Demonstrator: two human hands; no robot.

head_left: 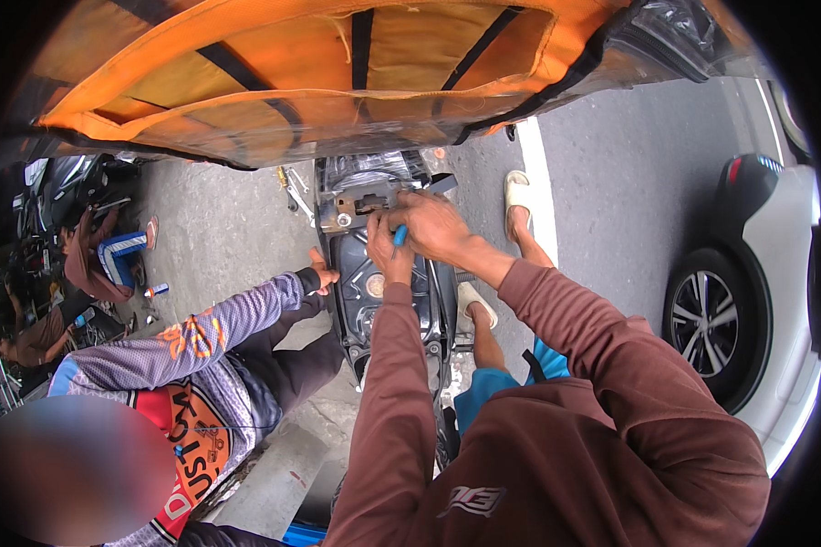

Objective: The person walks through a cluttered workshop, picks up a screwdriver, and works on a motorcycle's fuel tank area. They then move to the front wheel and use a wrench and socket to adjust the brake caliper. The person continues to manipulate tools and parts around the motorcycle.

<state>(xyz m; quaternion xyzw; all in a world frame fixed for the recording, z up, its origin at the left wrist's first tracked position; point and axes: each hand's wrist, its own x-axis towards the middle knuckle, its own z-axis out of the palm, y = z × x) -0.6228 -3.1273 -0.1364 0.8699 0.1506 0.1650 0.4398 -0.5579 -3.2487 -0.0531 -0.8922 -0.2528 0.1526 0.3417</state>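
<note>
Both my hands meet over the rear of a black motorcycle [394,305] whose seat is off. My left hand [389,255] is closed, with a small blue-handled tool [400,235] lying in it by the thumb; the tool's working end does not show clearly. Just above and to the right, my right hand [433,228] is bent, its fingertips closed at the edge of a dark metal bracket [345,219]. What those fingertips pinch is hidden. The bracket has a rusty slot and a round bolt head, and lies across the motorcycle's tail.
An orange and black bag [319,55] hangs across the far side. At left, another person's hand [321,272] rests at the motorcycle's side. Wrenches [296,196] lie on the concrete. To the right, a white car [780,264] stands on the road.
</note>
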